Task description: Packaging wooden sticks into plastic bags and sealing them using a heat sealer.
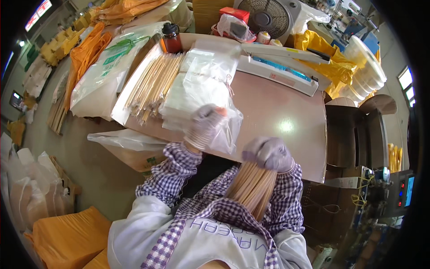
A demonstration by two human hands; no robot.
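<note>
Both my hands wear pale, greyish gloves. My right hand [268, 154] is closed round the upper end of a thick bundle of thin wooden sticks [253, 186], which slants down toward my apron. Over the near edge of a stack of clear plastic bags [199, 80], my left hand [204, 125] is curled, slightly blurred, with an orange tip showing at one finger. It pinches a clear plastic bag [227, 130] that droops beside it; the exact grip is partly hidden. Left of the stack, more loose wooden sticks [154, 83] lie in a white open tray [122, 105].
A brown table [286, 107] spans the front. On it stand a long white box with blue edging [277, 69], a dark-lidded bottle [171, 38] and a fan [268, 18]. An open carton [354, 134] and a control box [405, 193] are at right; orange sacks [71, 237] sit lower left.
</note>
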